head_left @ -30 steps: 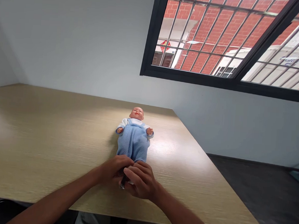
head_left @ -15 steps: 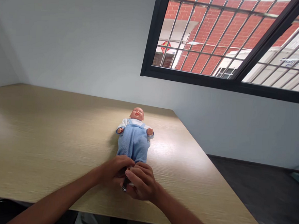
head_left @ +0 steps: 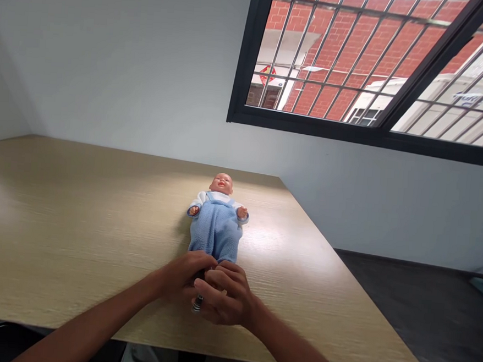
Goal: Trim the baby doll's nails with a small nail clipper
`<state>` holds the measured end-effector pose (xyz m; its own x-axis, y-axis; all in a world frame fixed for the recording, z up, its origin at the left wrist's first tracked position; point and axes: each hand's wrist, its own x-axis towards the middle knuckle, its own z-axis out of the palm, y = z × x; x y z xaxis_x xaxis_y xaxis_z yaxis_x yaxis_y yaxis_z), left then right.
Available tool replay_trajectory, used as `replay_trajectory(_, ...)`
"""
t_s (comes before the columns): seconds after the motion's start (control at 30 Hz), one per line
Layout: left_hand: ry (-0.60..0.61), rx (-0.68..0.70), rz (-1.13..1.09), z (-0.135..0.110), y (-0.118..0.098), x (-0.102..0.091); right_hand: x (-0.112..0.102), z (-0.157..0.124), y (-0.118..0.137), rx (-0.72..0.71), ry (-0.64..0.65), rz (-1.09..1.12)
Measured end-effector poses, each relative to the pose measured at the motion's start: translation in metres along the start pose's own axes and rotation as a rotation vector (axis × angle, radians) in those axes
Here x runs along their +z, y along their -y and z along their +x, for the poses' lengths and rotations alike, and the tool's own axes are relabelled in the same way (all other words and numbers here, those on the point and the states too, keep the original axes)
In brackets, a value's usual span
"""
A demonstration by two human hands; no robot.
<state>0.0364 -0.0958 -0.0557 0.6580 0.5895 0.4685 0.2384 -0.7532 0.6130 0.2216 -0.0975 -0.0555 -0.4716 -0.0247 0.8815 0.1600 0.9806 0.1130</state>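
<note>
A baby doll (head_left: 216, 229) in light blue fleece overalls and a white top lies on its back on the table, head toward the wall. At the doll's leg ends, where the feet are hidden, my two hands are together. My right hand (head_left: 227, 293) is closed, fingers curled around a small dark cylinder (head_left: 197, 303) with silver rings at its end. My left hand (head_left: 185, 273) is closed against the right one, thumb and fingers bent inward. What it grips is mostly hidden; a dark part shows between the hands.
The pale wooden table (head_left: 76, 235) spreads wide to the left and ends in a slanting edge on the right. Beyond it is dark floor (head_left: 402, 302). A barred window (head_left: 357, 62) is set in the wall behind. A black chair edge (head_left: 2, 341) shows at lower left.
My right fingers have shifted slightly on the small cylinder, and its ringed end now sits a little lower and more to the left. The doll and my left hand stay put.
</note>
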Motion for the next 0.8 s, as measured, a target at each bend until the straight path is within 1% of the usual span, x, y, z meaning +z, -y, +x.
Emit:
replay_trajectory(0.37,-0.018,-0.001,0.012,0.0001,-0.0029,0.0015,-0.0008,-0.0005,-0.0011,-0.012,-0.012,0.047)
replay_trajectory(0.57,-0.013,-0.011,0.012,0.0007,-0.0057,-0.0004,-0.0007,-0.0011,-0.0017,-0.006,0.008,0.067)
replay_trajectory(0.8,-0.006,-0.011,0.015,0.0013,-0.0047,-0.0001,-0.0013,-0.0006,-0.0018,-0.001,0.018,0.041)
